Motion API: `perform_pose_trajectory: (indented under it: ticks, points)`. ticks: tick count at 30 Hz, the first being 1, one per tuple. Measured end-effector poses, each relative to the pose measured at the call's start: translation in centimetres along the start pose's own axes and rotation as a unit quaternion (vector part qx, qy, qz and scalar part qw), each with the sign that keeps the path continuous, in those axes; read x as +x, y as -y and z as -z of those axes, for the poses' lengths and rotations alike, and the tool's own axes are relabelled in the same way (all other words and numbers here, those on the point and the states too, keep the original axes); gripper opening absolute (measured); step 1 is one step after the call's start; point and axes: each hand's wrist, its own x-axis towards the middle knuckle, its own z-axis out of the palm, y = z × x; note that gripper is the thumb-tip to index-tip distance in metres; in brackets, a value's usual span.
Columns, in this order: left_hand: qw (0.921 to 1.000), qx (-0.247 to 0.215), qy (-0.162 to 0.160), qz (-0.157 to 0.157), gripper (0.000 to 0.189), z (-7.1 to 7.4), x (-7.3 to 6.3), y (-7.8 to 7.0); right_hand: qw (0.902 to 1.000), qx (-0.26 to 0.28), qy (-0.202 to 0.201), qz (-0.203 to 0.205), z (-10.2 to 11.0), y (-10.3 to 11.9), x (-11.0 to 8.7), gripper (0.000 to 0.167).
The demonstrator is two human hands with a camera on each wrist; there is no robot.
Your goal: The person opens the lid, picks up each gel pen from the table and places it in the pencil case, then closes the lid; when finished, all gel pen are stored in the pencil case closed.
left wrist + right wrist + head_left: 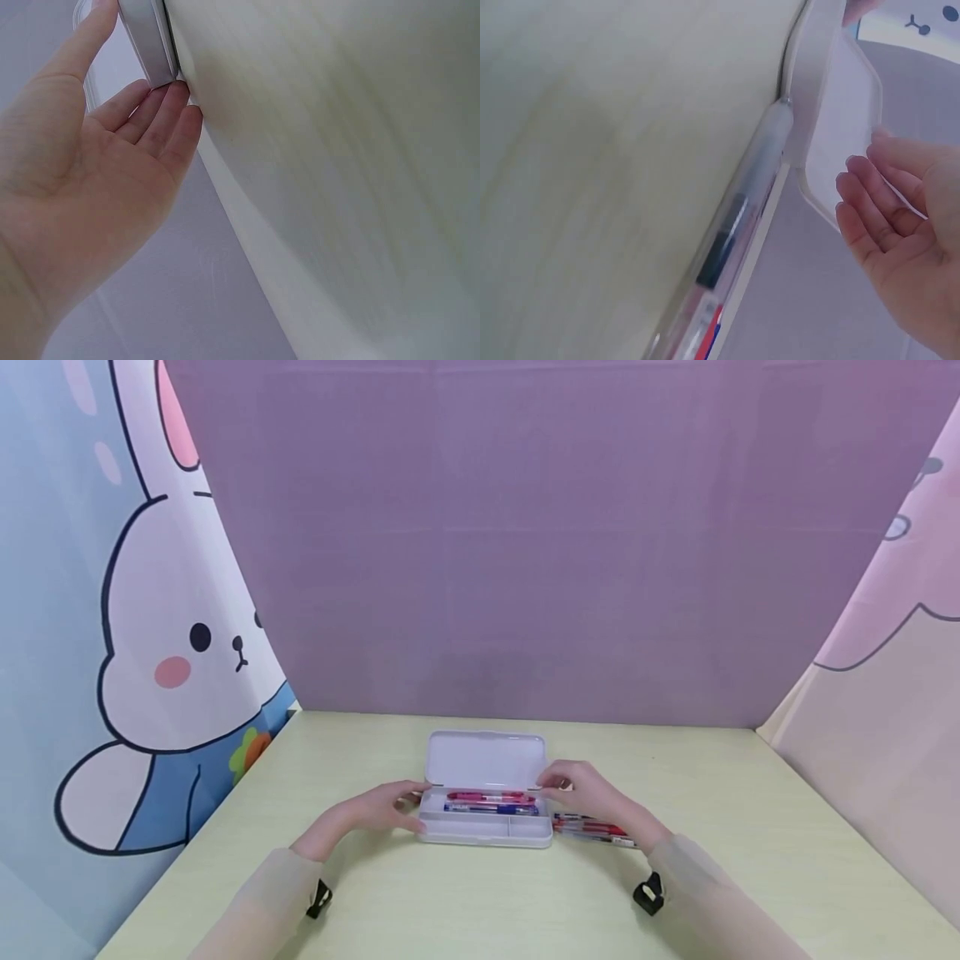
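Observation:
A white pencil case [474,841] lies with its lid [487,758] raised at the back. Inside its rear compartment are a pink pen [480,797] and a blue pen [468,808]. My left hand [378,807] holds the case's left end, thumb near the front corner and fingers at the rear one; the left wrist view shows those fingertips [174,91] against the case corner. At the right hinge corner is my right hand [581,787], its fingers loosely bent and overlapping the lid's edge in the right wrist view.
Several pens [592,829] lie on the pale table [480,902] just right of the case, below my right wrist. A purple cloth [510,543] hangs behind the table, and printed curtains [172,635] flank it. Each wrist wears a black strap [648,893].

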Motion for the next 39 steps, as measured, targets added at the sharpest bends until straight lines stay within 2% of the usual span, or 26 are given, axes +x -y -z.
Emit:
perform_pose_trajectory:
  ticks: [6, 15, 27, 39]
  points:
    - [1.0000, 0.002, 0.000, -0.002, 0.075, 0.0, 0.0, -0.1, 0.9998, -0.010, -0.017, 0.000, 0.7, -0.5, -0.8, 0.019]
    - [1.0000, 0.004, 0.000, -0.001, 0.075, -0.1, 0.0, -0.1, 0.9992, -0.018, -0.019, -0.030, 2.3, -1.3, -2.6, 0.022]
    - [1.0000, 0.002, 0.001, -0.002, 0.076, -0.1, 0.2, 0.1, 0.9974, -0.050, -0.032, -0.041, 3.8, -3.0, -5.0, 0.021]
    - [0.9999, 0.003, 0.002, -0.013, 0.076, -0.1, 0.1, 0.1, 0.9966, -0.066, -0.040, -0.028, 4.7, -4.3, -7.0, 0.016]
